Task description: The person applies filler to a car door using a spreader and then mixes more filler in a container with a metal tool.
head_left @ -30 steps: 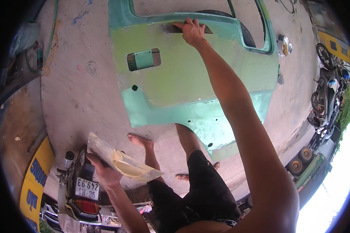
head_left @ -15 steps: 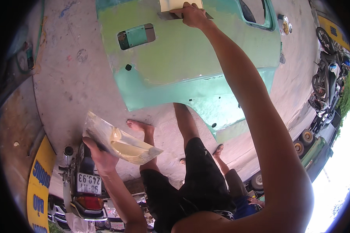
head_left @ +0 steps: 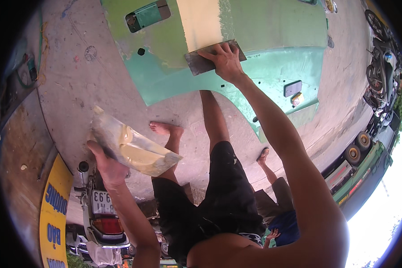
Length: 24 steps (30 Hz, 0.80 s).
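Observation:
My right hand (head_left: 228, 64) grips a wide dark scraper (head_left: 198, 62) pressed on the green body panel (head_left: 272, 27). A band of cream putty (head_left: 198, 22) runs from the panel's top of view down to the blade. My left hand (head_left: 107, 165) holds a flat, smeared board (head_left: 102, 129) with a mound of cream putty (head_left: 140, 156) on it, lower left of the panel. Near the panel's lower right lie a phone (head_left: 292, 88) and a small pack (head_left: 297, 99). The panel has a rectangular opening and small holes.
A motorbike (head_left: 107, 230) and yellow sign (head_left: 53, 205) stand lower left, a dark machine (head_left: 24, 67) upper left. Motorbikes (head_left: 379, 67) and a green truck (head_left: 353, 169) line the right. A co-worker (head_left: 281, 223) is behind me. The concrete floor (head_left: 71, 102) surrounds the panel.
My right hand has drawn the scraper down the panel, leaving a cream band. The panel sits higher in view, showing the phone and pack. More of the co-worker shows.

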### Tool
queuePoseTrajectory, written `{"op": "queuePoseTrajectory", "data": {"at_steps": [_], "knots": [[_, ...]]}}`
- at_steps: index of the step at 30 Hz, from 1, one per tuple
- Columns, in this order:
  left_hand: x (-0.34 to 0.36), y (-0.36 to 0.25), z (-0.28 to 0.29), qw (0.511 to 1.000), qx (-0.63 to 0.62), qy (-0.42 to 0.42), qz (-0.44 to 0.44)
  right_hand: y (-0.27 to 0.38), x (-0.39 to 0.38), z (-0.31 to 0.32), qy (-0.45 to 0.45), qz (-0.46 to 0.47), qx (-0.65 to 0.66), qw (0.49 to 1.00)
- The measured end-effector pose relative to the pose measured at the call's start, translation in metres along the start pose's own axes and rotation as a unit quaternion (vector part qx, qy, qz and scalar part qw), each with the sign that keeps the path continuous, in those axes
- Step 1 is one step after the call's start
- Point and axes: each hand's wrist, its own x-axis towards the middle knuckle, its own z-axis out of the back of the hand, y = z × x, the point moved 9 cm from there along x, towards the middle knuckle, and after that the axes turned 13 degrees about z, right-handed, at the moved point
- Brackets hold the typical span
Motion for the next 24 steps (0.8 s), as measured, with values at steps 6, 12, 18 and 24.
{"op": "queuePoseTrajectory", "data": {"at_steps": [6, 12, 18, 24], "knots": [[0.004, 0.011, 0.014, 0.998, 0.051, -0.028, 0.027, 0.012, -0.017, 0.0, 0.112, 0.058, -0.041, 0.991], [0.026, 0.009, -0.007, 0.999, 0.033, 0.002, 0.036, -0.06, 0.157, 0.121, -0.07, 0.035, -0.042, 0.996], [0.043, 0.017, -0.022, 0.999, -0.001, -0.005, 0.045, -0.086, 0.293, 0.128, -0.053, 0.043, -0.108, 0.992], [0.055, 0.022, -0.034, 0.998, 0.016, 0.013, 0.053, -0.101, 0.323, 0.125, 0.055, 0.052, -0.081, 0.994]]}}
